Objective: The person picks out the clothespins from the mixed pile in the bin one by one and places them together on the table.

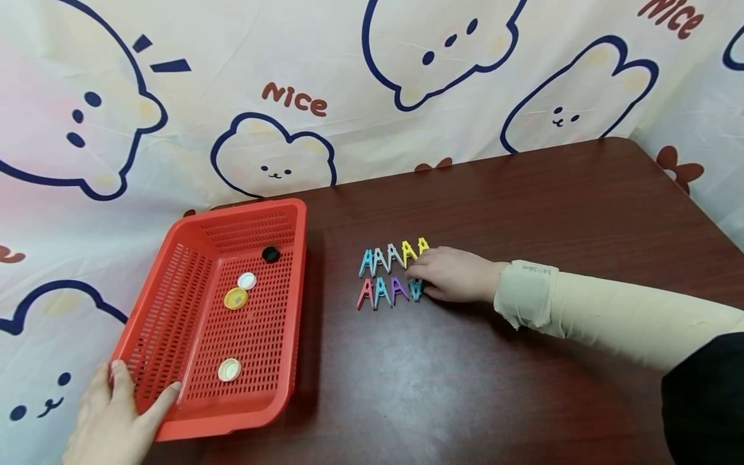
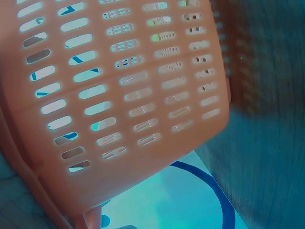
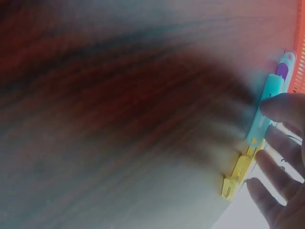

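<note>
My right hand [image 1: 459, 274] is at the right end of two rows of small plastic clothespins. In the right wrist view, its thumb and forefinger pinch a teal clothespin [image 3: 265, 109], which lies at the end of the near row. A pink clothespin [image 1: 365, 294], a blue one [image 1: 381, 294] and a purple one [image 1: 398, 290] share that row. The far row runs from a blue clothespin [image 1: 365, 263] through pale ones to yellow clothespins [image 1: 409, 253]. My left hand [image 1: 113, 413] grips the near-left corner of a red plastic basket [image 1: 296, 303], thumb over the rim.
Inside the basket lie a black cap [image 1: 270, 254], a white cap [image 1: 247, 280], a yellow cap [image 1: 235, 298] and a cream cap [image 1: 229, 369]. The dark wooden table [image 1: 465, 387] meets a cartoon-printed cloth [image 1: 349, 51] along its back edge.
</note>
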`<state>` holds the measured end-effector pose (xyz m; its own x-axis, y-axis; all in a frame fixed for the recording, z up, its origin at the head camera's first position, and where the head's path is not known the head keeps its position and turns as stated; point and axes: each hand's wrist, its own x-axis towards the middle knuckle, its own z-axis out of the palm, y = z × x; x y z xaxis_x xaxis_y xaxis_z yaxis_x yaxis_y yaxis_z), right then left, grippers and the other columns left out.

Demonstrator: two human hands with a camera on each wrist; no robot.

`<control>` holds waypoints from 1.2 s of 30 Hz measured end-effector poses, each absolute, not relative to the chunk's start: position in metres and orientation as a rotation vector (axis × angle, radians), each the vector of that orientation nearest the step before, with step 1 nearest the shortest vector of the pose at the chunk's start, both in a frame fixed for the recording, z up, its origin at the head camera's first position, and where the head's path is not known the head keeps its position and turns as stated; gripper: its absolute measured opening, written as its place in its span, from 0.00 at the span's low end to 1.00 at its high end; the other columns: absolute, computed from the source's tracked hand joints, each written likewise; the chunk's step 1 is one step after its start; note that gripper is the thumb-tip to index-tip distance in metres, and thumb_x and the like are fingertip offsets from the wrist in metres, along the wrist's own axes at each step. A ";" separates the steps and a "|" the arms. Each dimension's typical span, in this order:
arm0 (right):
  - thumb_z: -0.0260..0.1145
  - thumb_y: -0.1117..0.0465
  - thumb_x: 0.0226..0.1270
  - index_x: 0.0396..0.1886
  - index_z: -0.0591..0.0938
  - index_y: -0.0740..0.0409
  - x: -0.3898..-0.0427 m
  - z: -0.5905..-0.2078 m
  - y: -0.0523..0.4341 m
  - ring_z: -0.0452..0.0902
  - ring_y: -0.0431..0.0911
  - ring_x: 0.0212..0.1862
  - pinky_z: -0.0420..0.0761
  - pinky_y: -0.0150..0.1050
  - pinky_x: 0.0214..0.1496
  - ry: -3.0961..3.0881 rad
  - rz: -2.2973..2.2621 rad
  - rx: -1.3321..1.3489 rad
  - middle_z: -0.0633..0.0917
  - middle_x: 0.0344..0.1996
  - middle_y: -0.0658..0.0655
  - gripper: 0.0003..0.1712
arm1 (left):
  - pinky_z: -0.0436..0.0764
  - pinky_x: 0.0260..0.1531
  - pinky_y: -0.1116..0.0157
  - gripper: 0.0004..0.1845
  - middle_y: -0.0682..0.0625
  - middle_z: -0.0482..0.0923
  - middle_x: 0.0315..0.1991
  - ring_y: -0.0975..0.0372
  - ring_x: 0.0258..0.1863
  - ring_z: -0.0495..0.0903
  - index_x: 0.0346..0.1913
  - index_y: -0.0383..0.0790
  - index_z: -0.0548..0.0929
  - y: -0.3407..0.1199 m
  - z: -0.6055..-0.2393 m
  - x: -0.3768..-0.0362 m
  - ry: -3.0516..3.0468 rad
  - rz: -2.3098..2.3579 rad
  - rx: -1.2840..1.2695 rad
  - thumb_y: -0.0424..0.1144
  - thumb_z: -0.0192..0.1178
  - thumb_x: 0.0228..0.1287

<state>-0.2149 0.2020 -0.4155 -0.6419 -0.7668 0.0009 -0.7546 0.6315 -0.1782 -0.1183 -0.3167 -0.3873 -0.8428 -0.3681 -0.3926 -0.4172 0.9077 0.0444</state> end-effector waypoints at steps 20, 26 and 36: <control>0.70 0.64 0.72 0.59 0.82 0.59 -0.230 -0.414 0.198 0.80 0.49 0.54 0.83 0.44 0.57 2.540 -0.373 -1.373 0.82 0.56 0.58 0.18 | 0.59 0.63 0.25 0.62 0.17 0.32 0.72 0.23 0.66 0.46 0.74 0.18 0.30 -0.319 -0.389 -0.120 2.686 0.183 -0.577 0.69 0.48 0.73; 0.71 0.60 0.71 0.58 0.82 0.59 -0.227 -0.412 0.199 0.80 0.48 0.49 0.83 0.47 0.55 2.592 -0.345 -1.258 0.83 0.52 0.57 0.18 | 0.58 0.63 0.25 0.61 0.17 0.31 0.72 0.24 0.67 0.45 0.74 0.18 0.30 -0.319 -0.390 -0.121 2.690 0.177 -0.584 0.68 0.48 0.73; 0.74 0.55 0.69 0.56 0.84 0.58 -0.221 -0.417 0.198 0.79 0.45 0.48 0.83 0.44 0.54 2.693 -0.550 -0.932 0.82 0.49 0.54 0.19 | 0.58 0.64 0.25 0.61 0.17 0.31 0.73 0.23 0.67 0.45 0.74 0.18 0.29 -0.318 -0.389 -0.120 2.685 0.164 -0.585 0.69 0.48 0.73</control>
